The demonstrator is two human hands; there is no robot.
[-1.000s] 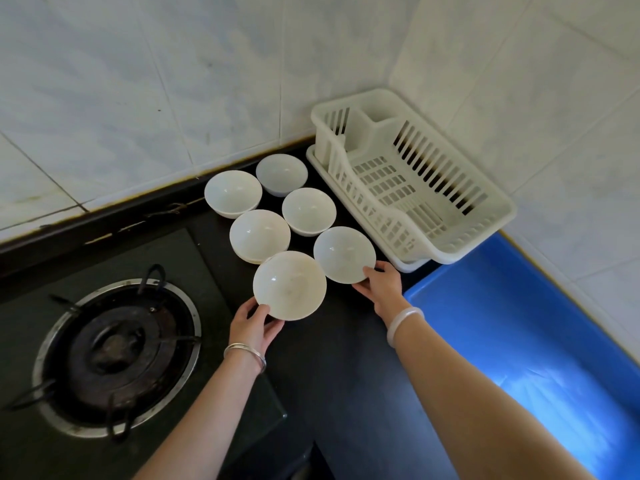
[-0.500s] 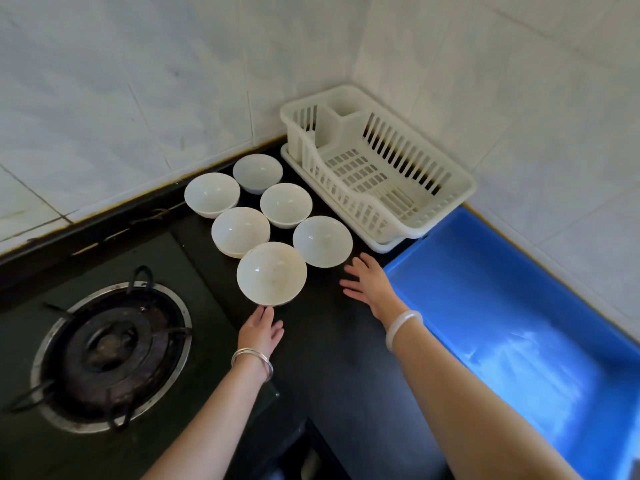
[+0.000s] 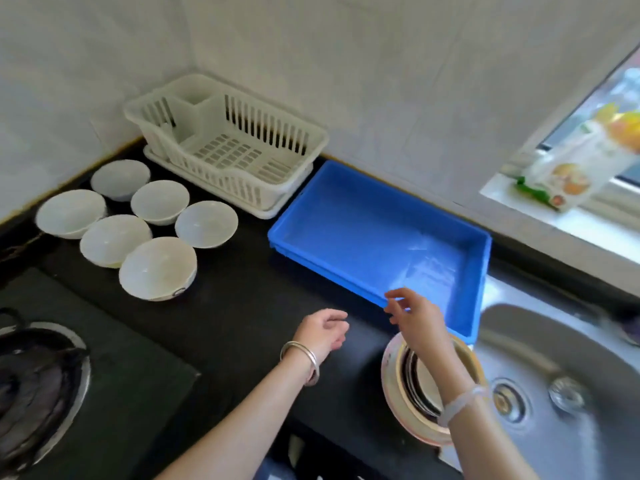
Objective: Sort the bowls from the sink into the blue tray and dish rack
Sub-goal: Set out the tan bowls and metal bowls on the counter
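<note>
Both hands are empty: left hand [image 3: 325,332] loosely curled, right hand [image 3: 414,318] spread above the stacked bowls [image 3: 408,389] at the sink's [image 3: 554,341] edge; likely heavy, slick, breakable; best gripped under the rim.

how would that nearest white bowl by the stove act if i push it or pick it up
The nearest white bowl looks glossy and rigid, probably ceramic, so likely breakable and somewhat heavy for its size. It seems to sit on a narrow foot under a wide rim, so a push high up might tip it. Pushed toward the neighbouring bowls, it would probably knock them.
</note>
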